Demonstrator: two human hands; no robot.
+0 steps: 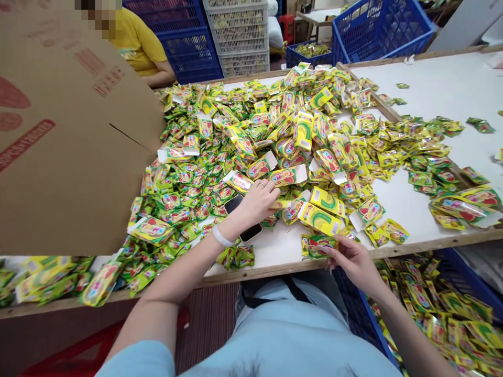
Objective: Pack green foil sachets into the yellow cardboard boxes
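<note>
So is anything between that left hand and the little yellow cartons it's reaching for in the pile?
Nothing visible. The left hand already rests on the small yellow cardboard cartons in the pile. A black phone lies partly under its wrist, not in its path.

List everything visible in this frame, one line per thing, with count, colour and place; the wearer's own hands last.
sachets: too many to count, green and yellow, heaped across the table
small cartons: many, yellow, open-ended, mixed into the heap
table: one, white top with wooden edge, across the view
phone: one, black, on the table under the left wrist
cardboard box: one, brown with red print, far left
blue crates: several, behind the table; one below right holds sachets
white crates: a stack, rear centre
other person: one, yellow shirt, across the table
left hand: reaching into the heap, fingers on a carton, white wristband
right hand: holding a few sachets at the table's near edge
</note>
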